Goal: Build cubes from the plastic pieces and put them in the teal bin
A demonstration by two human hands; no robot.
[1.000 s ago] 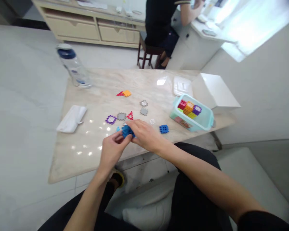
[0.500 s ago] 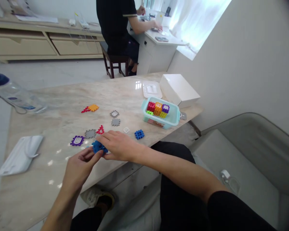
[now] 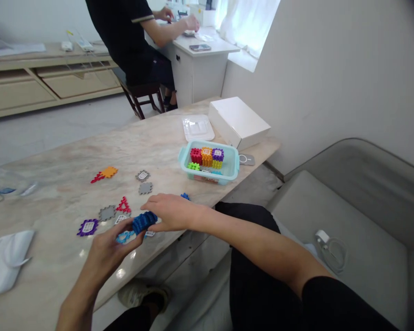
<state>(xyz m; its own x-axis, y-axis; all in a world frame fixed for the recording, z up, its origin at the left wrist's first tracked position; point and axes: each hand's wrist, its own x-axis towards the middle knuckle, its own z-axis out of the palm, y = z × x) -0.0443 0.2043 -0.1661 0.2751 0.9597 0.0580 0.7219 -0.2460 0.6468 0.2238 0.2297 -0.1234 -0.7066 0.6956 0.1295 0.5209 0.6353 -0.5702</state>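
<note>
A stack of dark blue interlocking plastic tiles (image 3: 144, 222) is held between both hands above the front of the table. My left hand (image 3: 106, 246) grips its left side between thumb and fingers. My right hand (image 3: 172, 211) closes on its right end. A light blue tile (image 3: 124, 236) shows in the gap of my left hand. Around them lie a purple tile (image 3: 88, 227), a grey tile (image 3: 107, 213) and a red triangular piece (image 3: 123, 205). Another blue tile (image 3: 185, 196) peeks out behind my right wrist, mostly hidden.
A light blue bin (image 3: 232, 172) with several coloured stacks stands right of my hands. Behind it are a clear lid (image 3: 198, 128) and a white box (image 3: 239, 120). Orange piece (image 3: 109, 172) and face mask (image 3: 7, 262) lie left. A person (image 3: 124, 41) sits at a far desk.
My view has swung to the right. The blue tiles in my hands are turned and now show as an edge-on stack. My right arm now covers most of the loose blue tile.
</note>
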